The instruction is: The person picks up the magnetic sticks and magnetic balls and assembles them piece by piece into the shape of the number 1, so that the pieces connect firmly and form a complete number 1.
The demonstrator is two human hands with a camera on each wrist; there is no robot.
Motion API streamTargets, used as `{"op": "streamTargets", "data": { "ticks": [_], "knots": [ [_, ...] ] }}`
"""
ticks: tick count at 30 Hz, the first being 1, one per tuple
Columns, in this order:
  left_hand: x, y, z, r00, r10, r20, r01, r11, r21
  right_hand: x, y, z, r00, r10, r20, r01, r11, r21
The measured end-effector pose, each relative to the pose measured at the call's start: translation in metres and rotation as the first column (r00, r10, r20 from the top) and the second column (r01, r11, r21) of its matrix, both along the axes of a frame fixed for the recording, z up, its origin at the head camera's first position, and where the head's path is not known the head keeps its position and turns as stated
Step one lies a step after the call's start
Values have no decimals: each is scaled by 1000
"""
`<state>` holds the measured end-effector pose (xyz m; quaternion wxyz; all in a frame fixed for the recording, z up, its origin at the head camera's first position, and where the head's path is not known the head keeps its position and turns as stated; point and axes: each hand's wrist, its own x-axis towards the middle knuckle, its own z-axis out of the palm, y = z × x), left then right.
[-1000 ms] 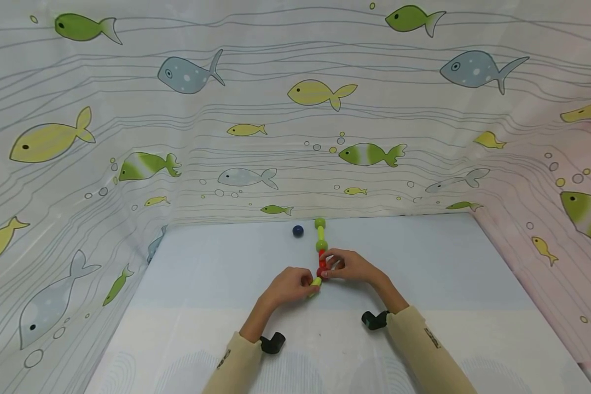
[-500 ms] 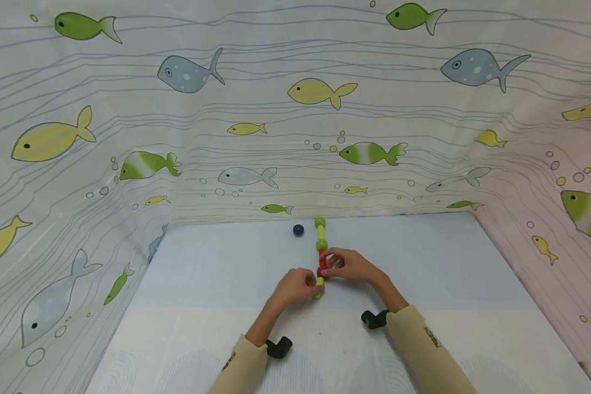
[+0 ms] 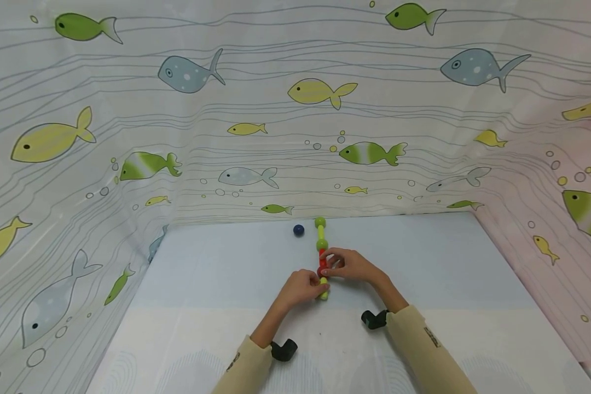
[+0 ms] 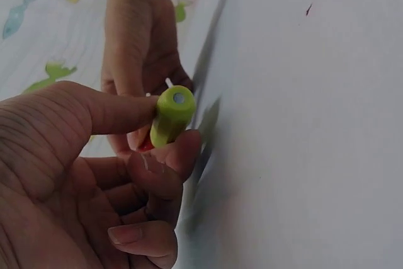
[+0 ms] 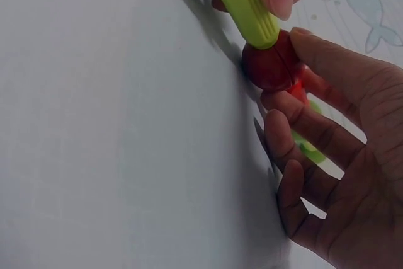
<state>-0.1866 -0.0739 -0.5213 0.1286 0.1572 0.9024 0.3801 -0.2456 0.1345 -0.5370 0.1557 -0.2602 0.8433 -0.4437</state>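
Observation:
A line of magnetic balls and rods lies on the table: a green ball [image 3: 320,221], a yellow-green rod [image 3: 320,233], another green ball [image 3: 322,244], a red rod [image 3: 322,256] and a red ball [image 3: 322,271]. My right hand [image 3: 351,265] pinches the red ball [image 5: 271,67] between thumb and fingers. Between thumb and finger, my left hand [image 3: 301,287] pinches a second yellow-green rod [image 4: 173,118]. In the right wrist view that rod's far end touches the red ball, and it lines up with the chain.
Left of the chain's far end rests a dark blue ball [image 3: 299,230]. The pale table [image 3: 216,273] meets a fish-printed cloth [image 3: 295,153] at the back and sides. A black wrist camera [image 3: 284,350] sits at the left cuff, and another black camera [image 3: 374,319] at the right.
My left hand has moved slightly right, swinging its yellow-green rod from a slant into line with the chain. The right hand stays in place on the red ball.

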Motion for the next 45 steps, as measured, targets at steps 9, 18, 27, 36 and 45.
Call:
{"op": "streamTargets", "data": {
  "ticks": [9, 18, 27, 36, 45],
  "knots": [
    [-1, 1, -3, 1000, -6, -4, 6, 1000, 0, -1, 2, -1, 1000, 11, -3, -11, 1000, -6],
    [-14, -15, 3, 997, 71, -13, -72, 996, -48, -2, 2, -2, 1000, 6, 27, -6, 1000, -4],
    [-38, -32, 1, 963, 258, -73, -259, 966, -3, -1, 1, 2, 999, -17, 51, 16, 1000, 22],
    [-68, -41, -2, 914, 365, -178, -365, 930, 35, -1, 2, -1, 998, -12, 60, 10, 1000, 24],
    [-96, -34, -4, 888, 423, -179, -420, 906, 61, 0, 2, 2, 999, -4, 47, 3, 1000, 21]
  ]
}}
